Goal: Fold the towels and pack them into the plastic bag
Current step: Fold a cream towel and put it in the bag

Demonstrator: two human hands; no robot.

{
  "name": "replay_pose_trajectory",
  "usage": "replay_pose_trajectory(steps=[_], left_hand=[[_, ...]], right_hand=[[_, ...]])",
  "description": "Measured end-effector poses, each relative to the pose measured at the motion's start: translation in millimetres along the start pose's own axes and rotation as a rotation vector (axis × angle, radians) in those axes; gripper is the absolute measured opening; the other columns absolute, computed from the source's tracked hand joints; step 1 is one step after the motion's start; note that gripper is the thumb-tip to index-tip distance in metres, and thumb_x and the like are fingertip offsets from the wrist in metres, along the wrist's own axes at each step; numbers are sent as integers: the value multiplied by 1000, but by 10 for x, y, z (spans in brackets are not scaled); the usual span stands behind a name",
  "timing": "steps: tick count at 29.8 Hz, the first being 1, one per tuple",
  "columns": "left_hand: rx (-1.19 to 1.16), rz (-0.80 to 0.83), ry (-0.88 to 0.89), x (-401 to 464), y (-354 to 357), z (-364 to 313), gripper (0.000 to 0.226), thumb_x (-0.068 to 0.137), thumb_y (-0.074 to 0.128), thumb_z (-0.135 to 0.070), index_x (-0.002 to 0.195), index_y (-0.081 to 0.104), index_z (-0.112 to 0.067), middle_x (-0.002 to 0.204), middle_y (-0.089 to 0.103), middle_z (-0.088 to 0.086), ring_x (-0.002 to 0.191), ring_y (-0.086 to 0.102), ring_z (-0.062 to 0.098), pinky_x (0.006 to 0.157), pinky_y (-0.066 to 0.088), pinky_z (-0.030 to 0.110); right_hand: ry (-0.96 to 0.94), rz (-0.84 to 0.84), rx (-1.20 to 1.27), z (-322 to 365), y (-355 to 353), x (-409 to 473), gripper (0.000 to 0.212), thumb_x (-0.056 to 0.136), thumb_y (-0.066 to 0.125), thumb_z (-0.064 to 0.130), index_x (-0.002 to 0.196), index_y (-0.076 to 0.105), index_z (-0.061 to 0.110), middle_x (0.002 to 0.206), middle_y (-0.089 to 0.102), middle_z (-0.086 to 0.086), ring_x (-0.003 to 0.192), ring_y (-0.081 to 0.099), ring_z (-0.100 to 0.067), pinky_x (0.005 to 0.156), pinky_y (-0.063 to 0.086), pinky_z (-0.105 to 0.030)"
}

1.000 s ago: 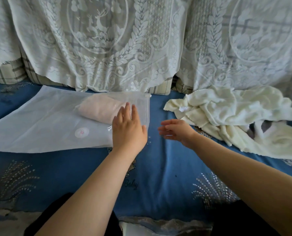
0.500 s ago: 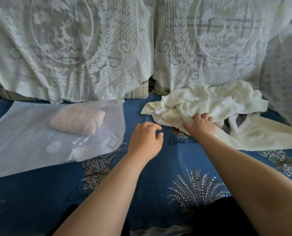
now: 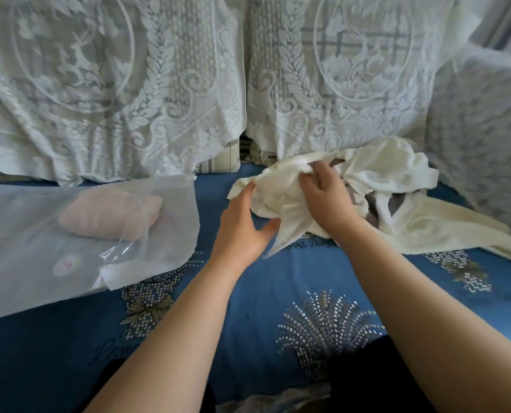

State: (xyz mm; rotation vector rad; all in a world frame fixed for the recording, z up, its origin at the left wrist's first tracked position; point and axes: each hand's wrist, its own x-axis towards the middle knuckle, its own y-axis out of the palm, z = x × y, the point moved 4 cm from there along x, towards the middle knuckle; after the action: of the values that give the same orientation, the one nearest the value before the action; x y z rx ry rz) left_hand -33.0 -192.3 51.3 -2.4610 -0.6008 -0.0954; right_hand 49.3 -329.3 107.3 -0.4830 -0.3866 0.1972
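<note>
A crumpled cream towel [image 3: 281,186] lies in a heap at the right, on the blue seat cover, with a grey cloth [image 3: 373,210] tangled in it. My right hand [image 3: 325,201] grips the heap's left part and lifts it a little. At the towel's left edge my left hand [image 3: 242,231] has its fingers spread and touches the fabric. A translucent plastic bag [image 3: 39,257] lies flat at the left. Inside it rests a folded pink towel [image 3: 111,216].
White lace covers [image 3: 114,90] hang over the sofa back behind everything. A lace-covered armrest [image 3: 486,138] rises at the far right. The blue patterned seat cover [image 3: 248,308] stretches between the bag and the towel heap.
My left hand left the bag and came right to the cream towel. My right hand closed on the towel and lifted it. The view turned to the right.
</note>
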Motion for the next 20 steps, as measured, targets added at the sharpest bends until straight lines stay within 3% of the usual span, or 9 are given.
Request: replay_pose_trajectory(steps=[2, 3, 5, 6, 9, 12, 16, 20], left_hand=[[116, 34, 46, -50, -1, 6, 84, 64, 66, -58, 139, 36, -34, 141, 44, -4, 128, 43, 17, 105, 39, 38], [128, 43, 46, -74, -19, 15, 70, 64, 66, -56, 128, 50, -32, 131, 52, -4, 120, 49, 16, 101, 43, 38], [71, 52, 7, -145, -123, -41, 26, 72, 67, -46, 85, 64, -24, 90, 64, -4, 86, 59, 16, 73, 50, 36], [18, 72, -34, -167, -181, -44, 20, 76, 67, -39, 74, 61, -20, 75, 62, -4, 74, 57, 16, 62, 45, 32], [38, 28, -45, -213, -427, -67, 24, 81, 67, -30, 72, 58, -10, 63, 54, -3, 60, 49, 13, 54, 34, 28], [16, -58, -57, -201, -634, -39, 21, 81, 67, -22, 76, 56, -5, 65, 49, -1, 60, 44, 13, 55, 32, 28], [50, -81, -147, -249, -795, 188, 21, 84, 67, -31, 85, 57, -12, 75, 55, -3, 66, 49, 12, 59, 37, 26], [143, -193, -259, -273, -840, 354, 12, 91, 53, -29, 92, 53, -17, 81, 54, -10, 74, 50, 12, 59, 36, 24]], right_hand=[[-23, 188, 38, 75, 92, -249, 14, 90, 56, 19, 84, 59, 6, 71, 53, 4, 66, 48, -7, 61, 38, -23], [-6, 246, 69, 76, 112, -335, 13, 88, 61, 18, 85, 62, 6, 72, 56, 4, 66, 49, -5, 62, 39, -22], [44, 292, 109, 61, 84, -444, 15, 85, 67, 21, 90, 65, 7, 75, 59, 6, 66, 51, -4, 63, 41, -21], [65, 289, 79, 42, 40, -461, 17, 85, 68, 23, 92, 64, 9, 78, 59, 6, 69, 52, -5, 64, 41, -24], [79, 263, -180, -105, -117, -413, 10, 86, 61, 17, 93, 61, 11, 81, 57, 3, 77, 52, -15, 62, 37, -28], [145, 299, -295, -278, -194, -355, 5, 84, 56, 10, 84, 57, 15, 72, 52, 7, 75, 50, -18, 59, 36, -27], [184, 251, -171, -311, -219, -280, 6, 88, 59, 20, 85, 58, 15, 71, 52, 5, 67, 47, -15, 52, 36, -25], [214, 54, -42, -316, -349, -201, 31, 86, 62, 40, 78, 61, 11, 72, 53, 2, 66, 47, -12, 57, 35, -26]])
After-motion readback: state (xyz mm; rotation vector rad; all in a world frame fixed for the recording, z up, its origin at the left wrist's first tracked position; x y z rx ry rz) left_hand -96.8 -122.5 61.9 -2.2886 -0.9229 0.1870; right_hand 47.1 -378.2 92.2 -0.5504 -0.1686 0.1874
